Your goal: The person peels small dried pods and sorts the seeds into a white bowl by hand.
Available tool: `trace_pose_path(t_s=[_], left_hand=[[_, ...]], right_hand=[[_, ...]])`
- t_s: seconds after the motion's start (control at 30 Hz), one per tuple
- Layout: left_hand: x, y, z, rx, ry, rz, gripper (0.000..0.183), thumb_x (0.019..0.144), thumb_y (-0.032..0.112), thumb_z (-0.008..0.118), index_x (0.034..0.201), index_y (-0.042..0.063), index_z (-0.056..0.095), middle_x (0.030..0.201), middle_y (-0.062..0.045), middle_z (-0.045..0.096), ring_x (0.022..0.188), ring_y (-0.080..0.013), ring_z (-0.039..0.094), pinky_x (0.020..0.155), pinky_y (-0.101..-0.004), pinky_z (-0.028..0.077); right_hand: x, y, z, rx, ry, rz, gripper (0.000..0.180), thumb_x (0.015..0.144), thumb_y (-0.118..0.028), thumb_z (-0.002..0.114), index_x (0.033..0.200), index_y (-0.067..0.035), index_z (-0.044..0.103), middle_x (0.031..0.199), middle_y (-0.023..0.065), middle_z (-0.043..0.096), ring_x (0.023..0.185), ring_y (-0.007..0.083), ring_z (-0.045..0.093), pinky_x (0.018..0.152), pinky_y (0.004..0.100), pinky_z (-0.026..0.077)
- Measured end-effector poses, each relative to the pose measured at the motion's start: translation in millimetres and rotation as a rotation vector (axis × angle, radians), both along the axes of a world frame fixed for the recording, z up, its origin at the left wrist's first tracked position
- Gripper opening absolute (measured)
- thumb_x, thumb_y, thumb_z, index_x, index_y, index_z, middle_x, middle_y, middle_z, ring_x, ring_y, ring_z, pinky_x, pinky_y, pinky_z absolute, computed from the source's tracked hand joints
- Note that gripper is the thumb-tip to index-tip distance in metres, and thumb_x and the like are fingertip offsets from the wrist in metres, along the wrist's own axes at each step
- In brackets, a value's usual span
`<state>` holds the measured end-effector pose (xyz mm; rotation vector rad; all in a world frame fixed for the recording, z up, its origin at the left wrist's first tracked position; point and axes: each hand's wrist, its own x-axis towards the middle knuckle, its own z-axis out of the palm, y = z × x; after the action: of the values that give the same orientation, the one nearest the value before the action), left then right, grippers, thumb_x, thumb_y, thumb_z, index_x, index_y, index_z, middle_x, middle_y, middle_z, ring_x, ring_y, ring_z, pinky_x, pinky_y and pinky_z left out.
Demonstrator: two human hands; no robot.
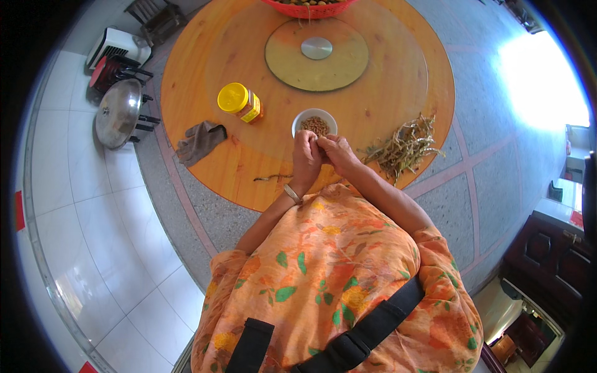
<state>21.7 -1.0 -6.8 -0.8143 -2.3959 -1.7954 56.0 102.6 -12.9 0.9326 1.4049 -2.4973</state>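
Note:
My left hand (306,154) and my right hand (338,150) meet at the near rim of a small white bowl (295,125). Thumbs and fingertips are pinched close together; whatever may be between them is too small or hidden to make out. Brown beans or seeds (315,125) fill the bottom of the bowl. To the right of my right hand lies a heap of dried, twisted plant pods (408,147). A single dry pod or stem (273,177) rests on the wood left of my left wrist.
On the round wooden table (242,184) are a yellow-lidded plastic jar (241,103), a grey-brown work glove (201,142) and a glass turntable (298,70). A red plastic basket (310,10) stands at the far edge. Stools (122,72) and a metal lid (119,114) are at left.

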Motion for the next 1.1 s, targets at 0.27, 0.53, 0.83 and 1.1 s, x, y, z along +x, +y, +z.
trace_pose_path(t_s=[0.27,0.53,0.83,1.1], left_hand=[[-23.7,-2.0,8.1,0.432,-0.93,0.14,0.013,0.092,0.019,0.041,0.091,0.006,0.04,0.075,-0.006,0.054,0.043,-0.0086,0.043,0.037,-0.0205,0.036],[-25.4,-11.0,6.1,0.504,-1.095,-0.02,0.01,0.089,0.018,0.048,0.087,0.009,0.045,0.071,-0.005,0.055,0.045,-0.0066,0.043,0.037,-0.0185,0.032],[-32.8,-17.6,-2.5,0.631,-1.151,-0.056,0.006,0.088,0.013,0.049,0.089,0.007,0.049,0.072,-0.005,0.055,0.051,-0.0061,0.045,0.042,-0.0182,0.034],[-30.1,-20.7,6.7,0.505,-1.123,-0.142,0.016,0.086,0.008,0.049,0.102,0.005,0.049,0.079,-0.006,0.058,0.056,-0.0061,0.049,0.048,-0.0183,0.039]], right_hand=[[9.6,3.7,8.0,-0.237,0.139,-0.216,0.011,0.08,-0.014,0.054,0.078,-0.004,0.05,0.067,0.0056,0.053,0.06,0.0142,0.055,0.051,0.0258,0.047],[13.0,14.5,11.5,-0.037,0.133,-0.151,0.009,0.082,-0.01,0.053,0.087,-0.002,0.052,0.074,0.0052,0.057,0.062,0.0121,0.055,0.055,0.025,0.048],[95.1,98.4,-14.1,1.232,0.031,0.071,0.016,0.073,-0.004,0.057,0.088,-0.004,0.062,0.085,0.0095,0.059,0.073,0.0198,0.059,0.065,0.0283,0.048],[107.1,104.7,-2.7,1.378,0.04,0.058,0.023,0.073,-0.01,0.059,0.096,-0.006,0.061,0.093,0.0104,0.057,0.08,0.0249,0.058,0.068,0.031,0.046]])
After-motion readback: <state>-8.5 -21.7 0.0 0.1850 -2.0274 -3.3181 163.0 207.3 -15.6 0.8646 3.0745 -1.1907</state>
